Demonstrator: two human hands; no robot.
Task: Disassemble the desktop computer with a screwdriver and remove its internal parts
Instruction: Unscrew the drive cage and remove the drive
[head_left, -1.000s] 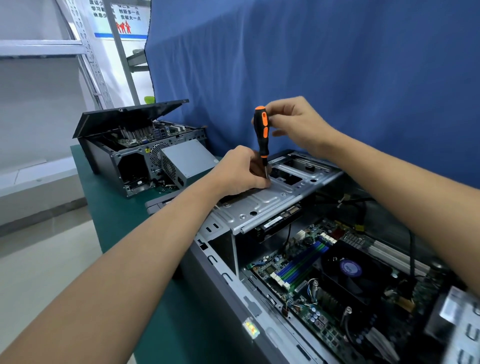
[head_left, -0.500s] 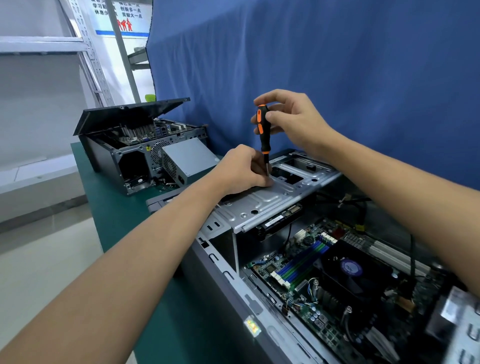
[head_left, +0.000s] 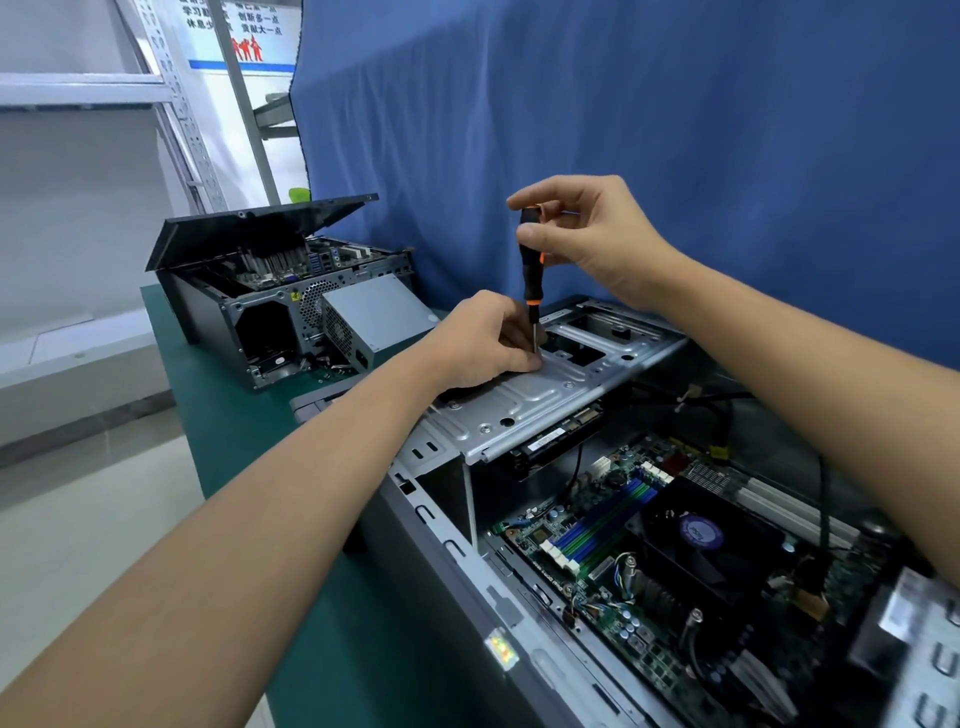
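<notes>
A person's right hand (head_left: 587, 234) held an orange-and-black screwdriver (head_left: 532, 270) upright over an opened desktop computer (head_left: 452, 561), its fingers (head_left: 535, 240) closed in a pinch round the top of the handle. Straight below them the left hand (head_left: 488, 338) rested on the grey metal drive tray (head_left: 524, 402), its fingers (head_left: 522, 340) curled in and pinching the thin shaft low down, just above the tip. The tip met the tray right beside the left fingertips; the screw itself was too small to make out.

The tray spanned the far end of the case, under and around the left fingers. Nearer the camera than both sets of fingers, and lower, the green circuit board (head_left: 597, 551) lay bare with blue and green memory slots, and a black cooling fan (head_left: 701, 535) sat to the right of them. Black cables (head_left: 823, 499) ran down into the case below the right forearm.

Well to the left of the left fingers and farther back, a second computer (head_left: 244, 306) stood on the green counter (head_left: 228, 415) with its lid propped open, a grey power supply (head_left: 376, 317) leaning against it. A blue cloth (head_left: 675, 130) hung behind the right fingers, and a grey metal rack (head_left: 171, 104) stood at far left.
</notes>
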